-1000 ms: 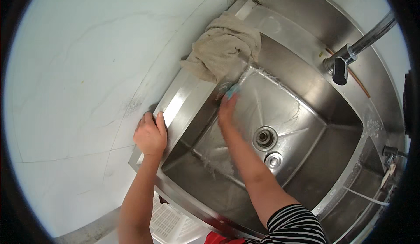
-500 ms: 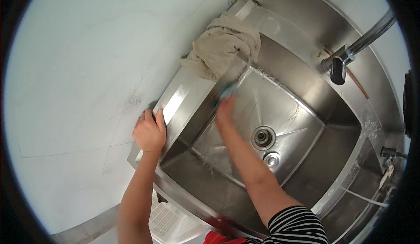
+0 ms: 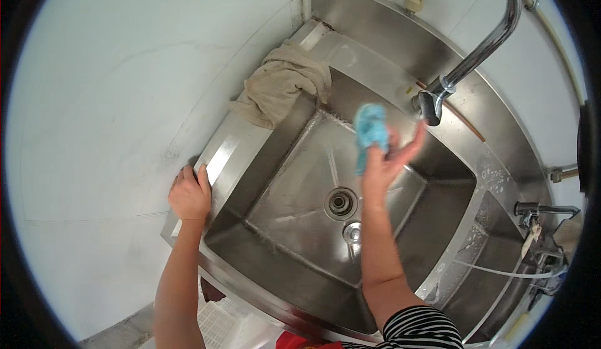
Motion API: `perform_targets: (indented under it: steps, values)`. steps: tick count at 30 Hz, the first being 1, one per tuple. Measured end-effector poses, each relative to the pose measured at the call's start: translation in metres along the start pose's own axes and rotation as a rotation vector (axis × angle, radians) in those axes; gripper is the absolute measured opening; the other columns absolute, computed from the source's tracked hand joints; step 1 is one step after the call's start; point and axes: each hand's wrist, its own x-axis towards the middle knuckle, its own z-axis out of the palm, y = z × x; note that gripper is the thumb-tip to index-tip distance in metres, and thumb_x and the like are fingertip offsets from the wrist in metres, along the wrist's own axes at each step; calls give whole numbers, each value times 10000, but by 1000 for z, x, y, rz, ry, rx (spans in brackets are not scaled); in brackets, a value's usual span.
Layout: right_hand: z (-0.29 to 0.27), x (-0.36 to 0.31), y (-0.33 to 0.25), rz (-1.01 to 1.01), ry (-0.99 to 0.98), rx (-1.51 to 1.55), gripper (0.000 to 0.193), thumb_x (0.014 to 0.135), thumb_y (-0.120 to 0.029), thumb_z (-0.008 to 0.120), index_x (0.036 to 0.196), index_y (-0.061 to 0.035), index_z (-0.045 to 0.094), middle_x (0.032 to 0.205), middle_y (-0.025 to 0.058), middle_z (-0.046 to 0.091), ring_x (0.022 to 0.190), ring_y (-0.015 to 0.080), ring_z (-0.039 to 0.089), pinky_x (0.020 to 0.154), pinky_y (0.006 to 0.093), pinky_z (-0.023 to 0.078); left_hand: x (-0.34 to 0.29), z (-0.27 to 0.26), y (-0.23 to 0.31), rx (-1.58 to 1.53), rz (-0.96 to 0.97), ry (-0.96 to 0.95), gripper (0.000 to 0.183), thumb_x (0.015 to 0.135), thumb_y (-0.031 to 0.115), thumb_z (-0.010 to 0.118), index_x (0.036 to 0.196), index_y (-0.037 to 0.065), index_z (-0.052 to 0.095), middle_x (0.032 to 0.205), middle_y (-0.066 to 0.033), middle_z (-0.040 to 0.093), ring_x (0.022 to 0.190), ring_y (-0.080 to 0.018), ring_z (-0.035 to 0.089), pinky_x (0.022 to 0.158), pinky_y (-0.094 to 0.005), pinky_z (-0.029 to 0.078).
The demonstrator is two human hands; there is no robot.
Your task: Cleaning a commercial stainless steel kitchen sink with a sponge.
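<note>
A light-blue cloth (image 3: 370, 130) is held in my right hand (image 3: 383, 164), raised above the stainless steel sink basin (image 3: 294, 180). One finger of that hand stretches out to the dark tap lever (image 3: 429, 107) at the foot of the chrome faucet (image 3: 479, 51); it appears to touch it. At the left, my left hand (image 3: 190, 192) is curled over the sink's outer rim (image 3: 228, 145), close to the white wall. Wet streaks show on the basin floor around the drain (image 3: 341, 204).
A beige towel (image 3: 285, 83) drapes over the far left rim. Right of the basin lies a second sink (image 3: 494, 255) with a smaller tap (image 3: 532, 210) and a thin white hose (image 3: 501, 273). A white plastic basket (image 3: 219, 324) sits below the front edge.
My right hand has lifted the blue cloth from the basin's left wall and moved right to the tap lever. My left hand stays on the rim. The whole view has shifted.
</note>
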Motion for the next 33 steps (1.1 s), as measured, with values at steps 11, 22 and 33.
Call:
perform_targets:
  steps: [11,22,33]
  values:
    - [-80,69,5,175,-254,-264,567,739,-6,572,1257,-88,357,944,89,563,858,131,530,731,247,428,2,3,4,-25,-35,3,384,909,409,472,810,60,598,789,-129,645,706,-327,627,618,-427,492]
    - [11,46,-34,41,-393,82,645,727,26,541,1350,-30,387,1179,122,526,973,184,581,842,295,467,-1,2,2,10,-55,-16,375,900,411,484,777,71,582,766,-123,637,701,-320,623,593,-428,489]
    - [63,172,-136,129,-648,482,481,737,-34,560,1204,28,462,1042,104,584,885,162,581,792,286,481,-2,0,7,-19,-52,2,380,898,418,487,765,75,582,753,-120,636,687,-323,618,598,-424,484]
